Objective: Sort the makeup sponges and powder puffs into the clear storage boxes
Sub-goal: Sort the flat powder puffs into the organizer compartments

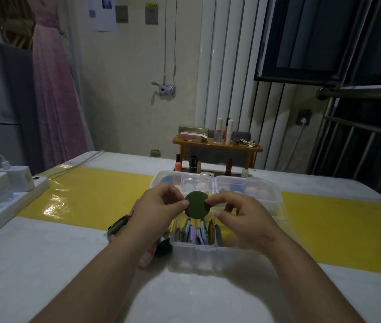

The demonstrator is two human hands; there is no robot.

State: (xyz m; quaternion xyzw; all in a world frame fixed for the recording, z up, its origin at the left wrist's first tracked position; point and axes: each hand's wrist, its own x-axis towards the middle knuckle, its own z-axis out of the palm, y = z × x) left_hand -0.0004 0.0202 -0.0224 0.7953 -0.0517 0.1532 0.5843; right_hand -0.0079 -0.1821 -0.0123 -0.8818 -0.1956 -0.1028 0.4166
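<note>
A round dark green powder puff (196, 204) is held up between both hands, above the near clear storage box (198, 252). The left hand (159, 207) pinches its left edge with thumb and fingertips; the right hand (240, 217) pinches its right edge the same way. Below it, the near box holds flat puffs (196, 233) standing on edge in compartments. A second clear box (243, 190) just behind holds rounded sponges. Both boxes sit on the tabletop (56, 264).
</note>
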